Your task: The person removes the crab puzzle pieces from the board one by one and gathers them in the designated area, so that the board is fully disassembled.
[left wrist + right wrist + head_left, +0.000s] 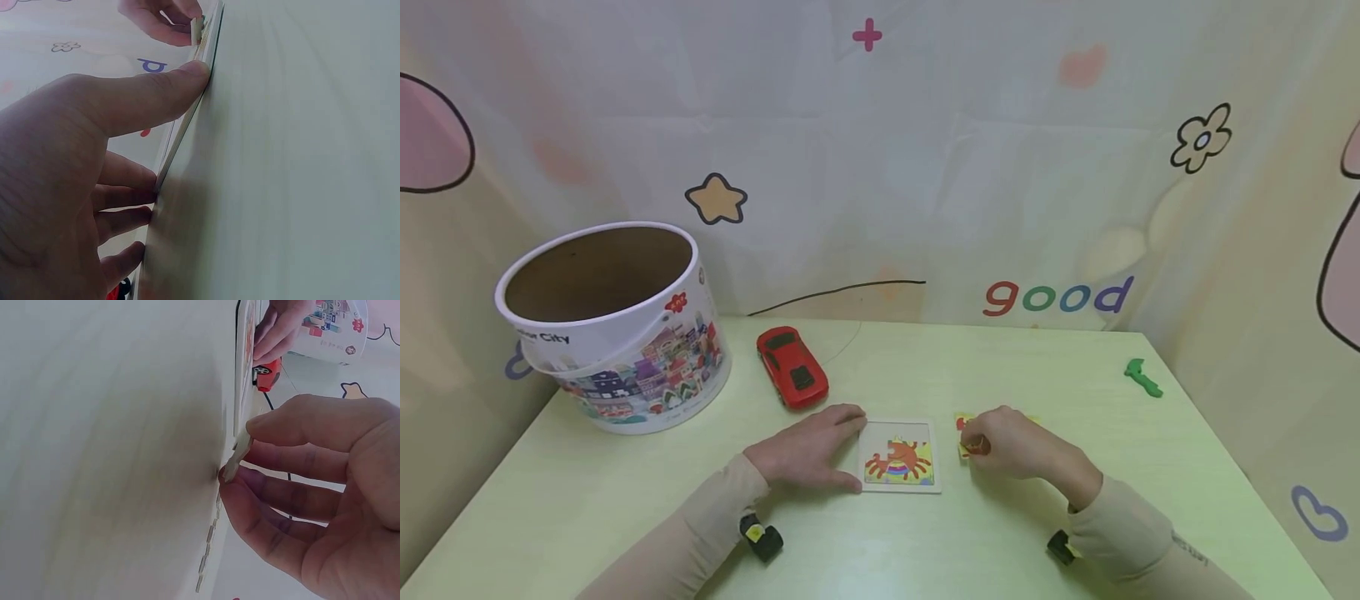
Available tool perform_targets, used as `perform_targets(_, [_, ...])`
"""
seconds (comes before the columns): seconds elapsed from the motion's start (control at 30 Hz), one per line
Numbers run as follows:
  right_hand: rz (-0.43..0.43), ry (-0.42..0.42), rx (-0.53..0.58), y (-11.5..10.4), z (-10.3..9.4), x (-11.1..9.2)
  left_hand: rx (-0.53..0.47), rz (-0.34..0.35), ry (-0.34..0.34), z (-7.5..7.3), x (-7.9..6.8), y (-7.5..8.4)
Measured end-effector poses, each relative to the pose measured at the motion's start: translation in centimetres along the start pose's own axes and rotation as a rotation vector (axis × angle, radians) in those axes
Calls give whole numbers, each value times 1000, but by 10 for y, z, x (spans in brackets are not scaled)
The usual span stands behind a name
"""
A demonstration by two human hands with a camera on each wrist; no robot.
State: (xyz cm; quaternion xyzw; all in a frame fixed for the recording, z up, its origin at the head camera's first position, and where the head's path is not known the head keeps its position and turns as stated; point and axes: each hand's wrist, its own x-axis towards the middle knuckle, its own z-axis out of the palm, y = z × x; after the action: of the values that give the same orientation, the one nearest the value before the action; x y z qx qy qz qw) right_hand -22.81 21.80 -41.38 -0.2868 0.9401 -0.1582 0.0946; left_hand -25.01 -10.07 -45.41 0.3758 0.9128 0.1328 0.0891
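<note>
A small puzzle tray (937, 457) with a pale rim lies flat on the table, its lower part filled with pieces showing an orange crab (906, 461). Spread along the tray's left side, my left hand (808, 450) touches that edge with thumb and fingertips, the fingers fairly straight. To the right of the tray, my right hand (1018, 446) pinches a puzzle piece (239, 456) between thumb and fingers, tilted close over the table. Loose puzzle pieces (961, 421) with yellow and red print lie beside and partly behind the right hand.
A red toy car (792, 367) stands behind the left hand. The large printed bucket (647, 367) is at the back left. A small green toy (1143, 378) lies near the table's right edge. A printed curtain (880, 167) hangs behind the table (880, 550).
</note>
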Motion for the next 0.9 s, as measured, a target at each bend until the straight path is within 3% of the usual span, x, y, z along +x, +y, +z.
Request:
perform_targets(0.67, [2, -12, -76, -7, 2, 6, -15, -14, 13, -1, 0, 0])
perform_targets(0.9, [30, 2, -36, -7, 4, 3, -9, 6, 20, 1, 1, 0])
